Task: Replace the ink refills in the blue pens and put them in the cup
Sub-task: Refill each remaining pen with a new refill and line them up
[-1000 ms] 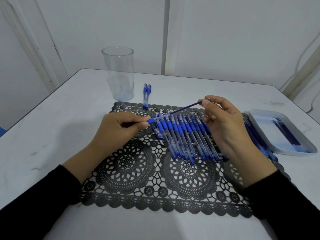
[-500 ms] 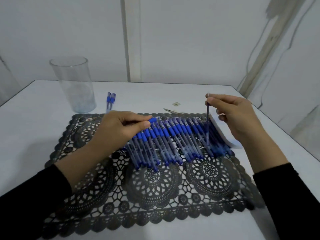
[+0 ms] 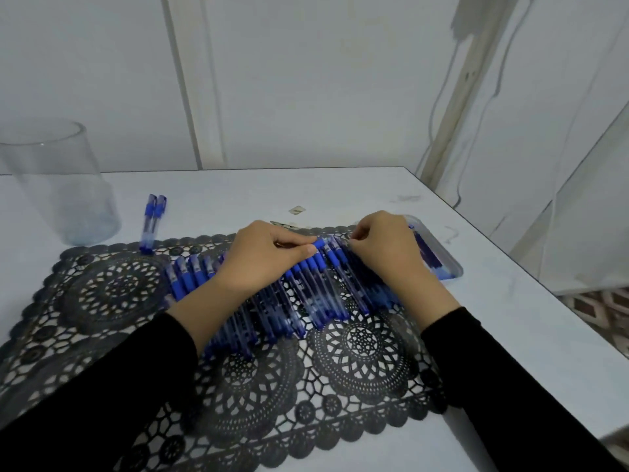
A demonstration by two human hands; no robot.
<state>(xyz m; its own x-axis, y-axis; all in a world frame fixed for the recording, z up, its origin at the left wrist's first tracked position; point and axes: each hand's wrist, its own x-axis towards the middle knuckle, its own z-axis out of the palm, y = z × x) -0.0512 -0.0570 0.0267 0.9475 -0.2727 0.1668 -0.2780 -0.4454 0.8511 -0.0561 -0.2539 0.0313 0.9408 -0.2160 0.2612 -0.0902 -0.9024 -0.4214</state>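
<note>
a white table (image 3: 340,192) carries a black lace mat (image 3: 112,291). the left hand (image 3: 269,264) pinches a blue pen (image 3: 319,245) over the pen row (image 3: 306,294); the right hand (image 3: 384,253) curls at its tip, grasp unclear. the clear cup (image 3: 58,185) stands far left, a tray (image 3: 456,269) right.

Cup (image 3: 58,185) partly beyond left edge.

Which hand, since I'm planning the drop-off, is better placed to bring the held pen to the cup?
Left, probably: the left hand grips the pen, and the cup stands far left; the right hand is by the tray.
</note>
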